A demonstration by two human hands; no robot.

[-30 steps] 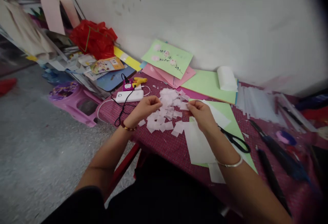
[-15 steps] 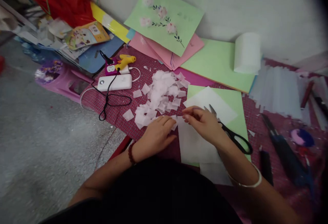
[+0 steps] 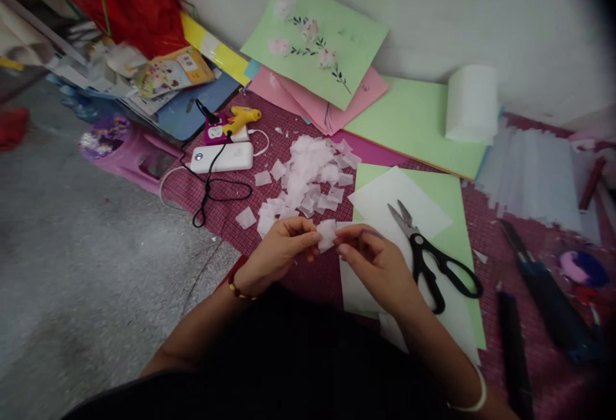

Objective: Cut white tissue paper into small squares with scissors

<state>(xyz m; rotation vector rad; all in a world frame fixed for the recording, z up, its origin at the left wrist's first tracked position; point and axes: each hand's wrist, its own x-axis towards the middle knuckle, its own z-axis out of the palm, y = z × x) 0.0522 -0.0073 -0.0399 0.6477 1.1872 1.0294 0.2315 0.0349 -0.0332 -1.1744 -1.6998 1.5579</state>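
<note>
Between my two hands is a small white piece of tissue paper [image 3: 327, 235]. My left hand [image 3: 285, 248] pinches its left edge, and my right hand [image 3: 373, 258] grips its right edge with thumb and fingertips. Just beyond them lies a loose heap of cut tissue squares [image 3: 308, 170], partly hidden at the near side by my left hand. Black-handled scissors [image 3: 423, 250] rest with blades slightly apart to the right of my right hand, on white sheets [image 3: 397, 199] over a green card [image 3: 469, 227].
At the back lies a green card with paper flowers [image 3: 317, 42] on pink paper. A white paper roll [image 3: 471, 102] stands against the wall. To the left are a white power bank [image 3: 221, 157], a yellow glue gun [image 3: 243, 117] and black cable. Translucent sticks [image 3: 534, 173] and a knife [image 3: 543, 298] lie right.
My left hand has gone from lying by the heap to pinching a tissue piece. My right hand has come to its other edge, and the scissors are more exposed. The view has shifted slightly.
</note>
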